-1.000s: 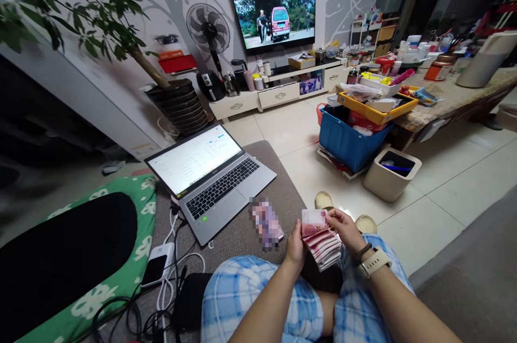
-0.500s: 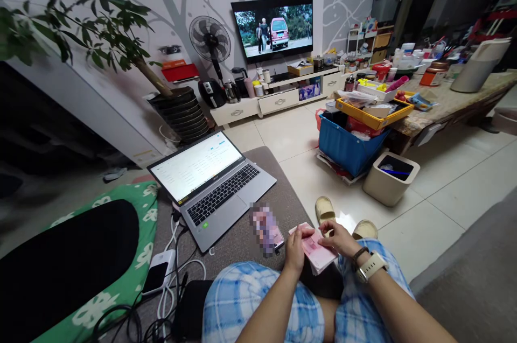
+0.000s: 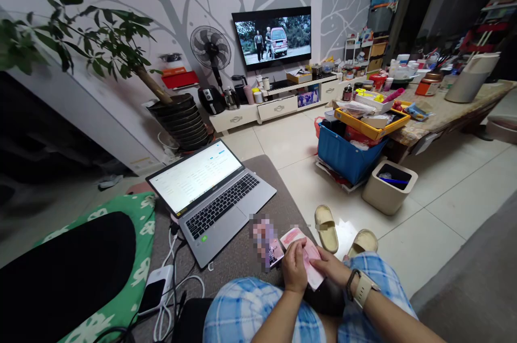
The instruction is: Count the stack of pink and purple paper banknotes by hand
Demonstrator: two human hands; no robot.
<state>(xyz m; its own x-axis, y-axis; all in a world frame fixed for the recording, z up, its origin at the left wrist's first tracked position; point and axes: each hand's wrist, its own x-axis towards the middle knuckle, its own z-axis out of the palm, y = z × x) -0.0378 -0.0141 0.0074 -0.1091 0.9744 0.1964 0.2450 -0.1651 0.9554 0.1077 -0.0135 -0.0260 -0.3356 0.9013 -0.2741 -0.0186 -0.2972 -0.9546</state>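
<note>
A stack of pink banknotes (image 3: pixel 314 274) lies between my two hands, above my lap. My left hand (image 3: pixel 294 268) is closed around its left side, thumb and fingers over the top. On the right side, my right hand (image 3: pixel 330 266) grips the notes with the thumb on top; a cream watch and a dark bracelet are on that wrist. The far end of the stack sticks out beyond my fingers. Just left of the notes lies a phone (image 3: pixel 276 254), partly blurred out, on the brown seat. A silver laptop (image 3: pixel 226 214) stands open beyond it.
A power bank (image 3: pixel 155 290) with tangled cables lies left of my knees, beside a green flowered cushion (image 3: pixel 139 257). Yellow slippers (image 3: pixel 326 229) are on the tiled floor. Further off are a beige bin (image 3: pixel 374 192), a blue crate (image 3: pixel 343 152) and a cluttered table (image 3: pixel 444 117).
My right hand has moved from pinching the top of the notes to gripping their right side. The stack has turned slightly, its far end now extending left. The camera view has tilted up slightly.
</note>
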